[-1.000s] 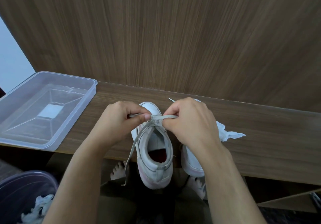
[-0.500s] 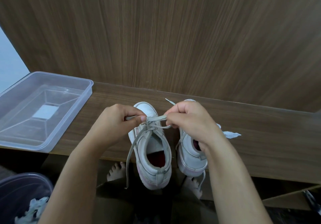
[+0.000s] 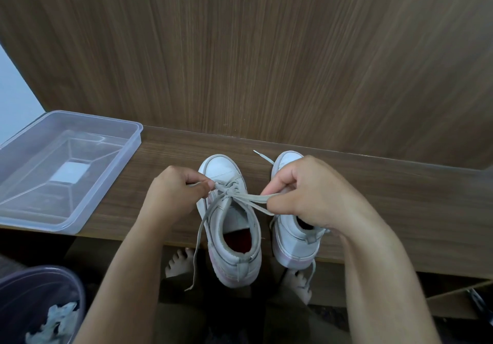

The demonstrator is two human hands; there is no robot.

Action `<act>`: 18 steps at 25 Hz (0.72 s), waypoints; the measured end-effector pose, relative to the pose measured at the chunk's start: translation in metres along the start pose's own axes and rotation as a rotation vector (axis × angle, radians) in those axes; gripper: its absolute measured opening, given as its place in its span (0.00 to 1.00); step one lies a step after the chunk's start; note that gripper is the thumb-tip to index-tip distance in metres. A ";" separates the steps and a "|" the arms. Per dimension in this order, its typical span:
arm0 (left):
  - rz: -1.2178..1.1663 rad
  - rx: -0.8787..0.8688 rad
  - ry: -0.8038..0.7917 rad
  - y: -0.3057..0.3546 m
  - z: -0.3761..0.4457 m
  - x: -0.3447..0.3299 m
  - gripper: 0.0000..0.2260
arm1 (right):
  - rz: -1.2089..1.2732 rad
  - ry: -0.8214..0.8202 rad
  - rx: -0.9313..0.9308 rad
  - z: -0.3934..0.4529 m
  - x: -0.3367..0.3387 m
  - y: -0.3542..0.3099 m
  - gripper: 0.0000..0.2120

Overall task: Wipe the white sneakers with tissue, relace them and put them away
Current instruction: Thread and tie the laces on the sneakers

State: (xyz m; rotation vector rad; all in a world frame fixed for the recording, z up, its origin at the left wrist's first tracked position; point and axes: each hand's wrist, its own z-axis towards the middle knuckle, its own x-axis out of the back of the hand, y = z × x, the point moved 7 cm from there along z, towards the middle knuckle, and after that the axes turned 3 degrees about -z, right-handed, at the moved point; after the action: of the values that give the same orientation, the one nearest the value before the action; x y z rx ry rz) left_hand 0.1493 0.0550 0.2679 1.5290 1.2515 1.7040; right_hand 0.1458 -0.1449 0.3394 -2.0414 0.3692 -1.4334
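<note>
Both hands, left hand [image 3: 177,187] and right hand [image 3: 306,197], pinch the lace [image 3: 248,198] of the left sneaker [image 3: 229,218] on the shelf [image 3: 400,210], now drawn wider apart, indicating the knot is tightening.

Both forearms [image 3: 138,258] are bare and sleeveless, feet [image 3: 178,263] are bare, dark trousers [image 3: 186,314] worn.

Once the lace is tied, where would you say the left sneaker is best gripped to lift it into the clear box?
Probably at the heel collar of the left sneaker, coming from above and from the near side. Its heel overhangs the shelf edge and its mouth is open, so fingers could hook inside with the thumb behind, clear of the laces.
</note>
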 end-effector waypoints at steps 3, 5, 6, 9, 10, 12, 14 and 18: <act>0.020 0.047 0.034 -0.004 0.001 -0.003 0.07 | -0.099 -0.019 0.005 -0.006 -0.005 -0.005 0.06; 0.046 0.073 0.070 -0.005 0.001 -0.005 0.07 | -0.156 -0.041 0.010 -0.009 -0.009 -0.008 0.06; 0.049 0.086 0.088 -0.005 0.002 -0.005 0.06 | -0.177 -0.055 0.014 -0.010 -0.011 -0.010 0.06; 0.046 0.098 0.119 -0.006 0.002 -0.008 0.06 | -0.161 -0.105 0.028 -0.011 -0.018 -0.015 0.06; 0.043 0.094 0.120 -0.005 0.002 -0.009 0.06 | -0.153 -0.121 0.032 -0.012 -0.019 -0.015 0.06; 0.044 0.076 0.098 -0.005 0.002 -0.010 0.06 | -0.139 -0.136 0.036 -0.011 -0.018 -0.013 0.06; 0.041 0.050 0.045 -0.004 0.003 -0.012 0.05 | -0.111 -0.093 0.038 -0.009 -0.010 -0.009 0.08; -0.091 0.154 -0.126 -0.007 -0.003 -0.014 0.14 | -0.105 0.083 0.101 -0.004 0.006 -0.007 0.11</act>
State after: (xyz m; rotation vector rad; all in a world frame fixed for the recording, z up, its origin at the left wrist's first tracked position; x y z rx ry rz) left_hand 0.1484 0.0456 0.2555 1.6139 1.3904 1.4599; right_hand 0.1439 -0.1440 0.3491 -1.9500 0.2216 -1.5710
